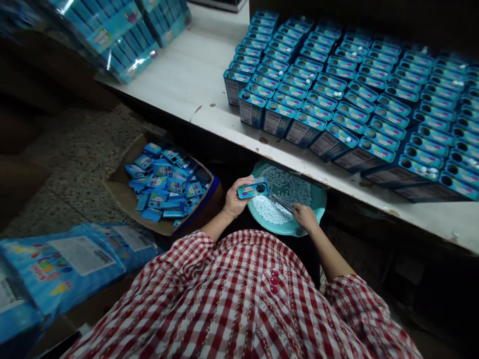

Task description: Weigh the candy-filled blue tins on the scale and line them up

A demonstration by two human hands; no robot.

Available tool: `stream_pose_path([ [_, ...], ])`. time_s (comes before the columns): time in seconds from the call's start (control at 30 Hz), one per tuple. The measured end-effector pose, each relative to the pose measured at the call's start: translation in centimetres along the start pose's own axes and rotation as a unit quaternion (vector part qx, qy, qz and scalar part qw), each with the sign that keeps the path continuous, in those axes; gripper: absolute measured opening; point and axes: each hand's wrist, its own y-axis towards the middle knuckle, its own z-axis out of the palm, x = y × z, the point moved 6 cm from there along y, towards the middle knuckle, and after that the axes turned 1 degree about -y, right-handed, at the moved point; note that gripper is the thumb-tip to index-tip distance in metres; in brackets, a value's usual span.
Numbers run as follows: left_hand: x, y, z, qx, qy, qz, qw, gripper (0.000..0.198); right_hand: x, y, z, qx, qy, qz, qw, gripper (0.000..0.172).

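Observation:
My left hand (pixel 234 200) is closed around a small blue candy box (pixel 247 191), held over the left rim of a turquoise basin (pixel 319 212). The box's printed top faces me and has a dark round hole at its right end. Inside the basin lie many small white candies (pixel 267 209). My right hand (pixel 305 218) grips a slim metal tool (pixel 283 203) at the basin's right side. The tool slants left over the candies towards the box; whether it is a scoop or tongs I cannot tell.
Rows of upright blue candy boxes (pixel 318 102) stand on the white table (pixel 209 104), some with white candies on top. Wrapped packs (pixel 112 35) sit at its far left. A cardboard carton (pixel 118 182) holds loose blue boxes. Large blue bags (pixel 75 259) lie at the lower left.

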Motion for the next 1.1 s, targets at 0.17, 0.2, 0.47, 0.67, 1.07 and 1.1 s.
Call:
stream_pose_path([
  [0.17, -0.8, 4.5, -4.7, -0.182, 0.098, -0.020, 0.978, 0.053, -1.2, -0.1, 0.7, -0.015, 0.016, -0.016, 1.000, 0.031],
  [0.2, -0.7, 6.0, -5.9, -0.227, 0.117, -0.022, 0.967, 0.055, -1.4, -0.1, 0.8, -0.011, 0.019, -0.017, 1.000, 0.032],
  [0.47, 2.2, 18.0, -8.5, -0.308, 0.176, -0.068, 0.932, 0.059, -2.1, 0.2, 2.1, -0.014, 0.033, -0.023, 0.999, 0.035],
  [0.67, 5.1, 21.8, -4.7, -0.161, 0.184, -0.100, 0.964, 0.075, -2.6, 0.4, 2.6, -0.013, 0.058, -0.038, 0.998, 0.037],
  [1.07, 8.7, 9.6, -18.4, -0.343, 0.179, -0.106, 0.916, 0.043, -4.1, 2.0, 3.2, -0.017, 0.073, -0.008, 0.997, 0.042],
  [1.1, 9.5, 6.8, -20.9, -0.366, 0.220, -0.167, 0.889, 0.044, -4.2, 2.3, 3.3, -0.013, 0.082, -0.010, 0.997, 0.043],
])
